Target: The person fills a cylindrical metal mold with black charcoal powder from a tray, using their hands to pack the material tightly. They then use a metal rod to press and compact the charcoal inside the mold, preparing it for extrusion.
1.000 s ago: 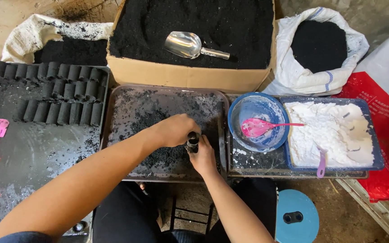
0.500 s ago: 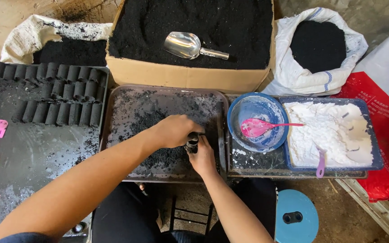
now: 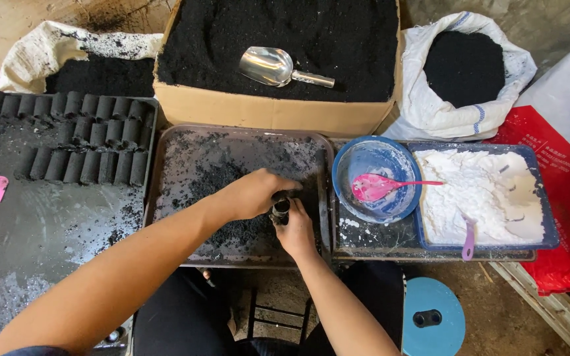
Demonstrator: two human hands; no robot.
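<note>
Hands barely shifted since earlier frame. Head view: left hand (image 3: 256,193) cupped over top of black tube (image 3: 280,211), right hand (image 3: 296,229) wrapped round its side; tube upright on middle tray (image 3: 166,171), amid dark powder (image 3: 225,178).

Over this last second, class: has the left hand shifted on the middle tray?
No. The left hand stays atop the small black tube, same spot relative to the middle tray's right rim.
</note>
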